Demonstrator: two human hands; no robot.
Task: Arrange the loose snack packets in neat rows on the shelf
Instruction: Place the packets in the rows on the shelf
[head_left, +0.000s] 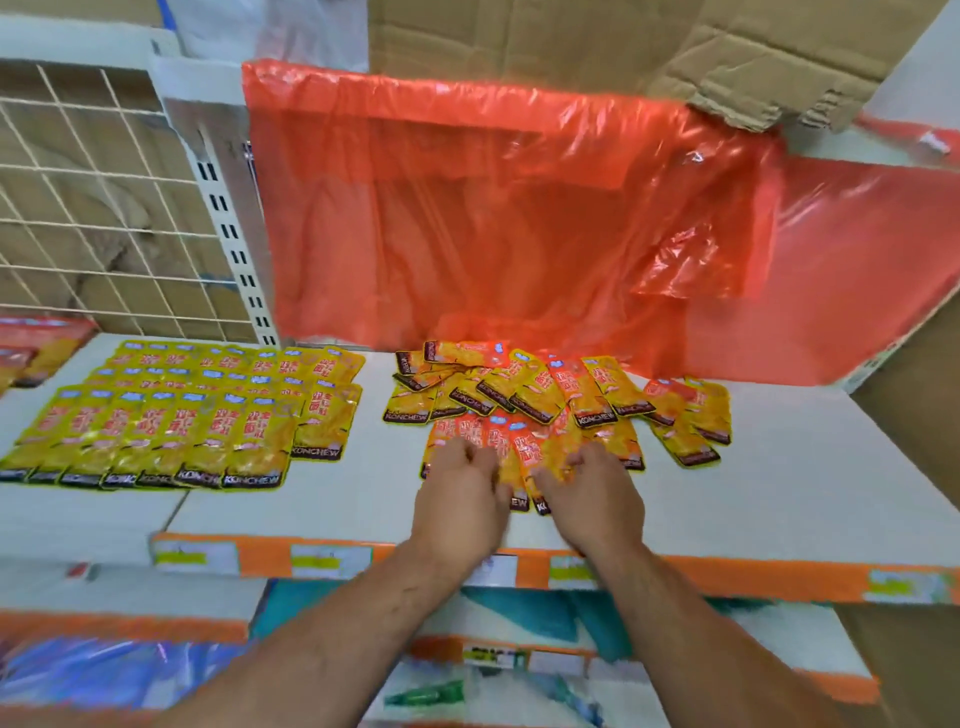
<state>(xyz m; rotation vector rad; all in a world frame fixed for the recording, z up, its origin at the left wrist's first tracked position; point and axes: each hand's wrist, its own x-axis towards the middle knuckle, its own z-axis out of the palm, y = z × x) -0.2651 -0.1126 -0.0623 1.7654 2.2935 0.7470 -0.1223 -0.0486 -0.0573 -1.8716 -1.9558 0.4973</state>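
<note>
Left hand (457, 493); right hand (589, 499): both clutch flat glossy packets (524, 447) | shelf (311, 501): smooth, white

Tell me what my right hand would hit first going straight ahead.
The right hand would probably meet the loose heap of yellow packets just beyond the orange packets it grips.

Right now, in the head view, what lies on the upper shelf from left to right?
red box → neat rows of yellow packets → loose packets
</note>
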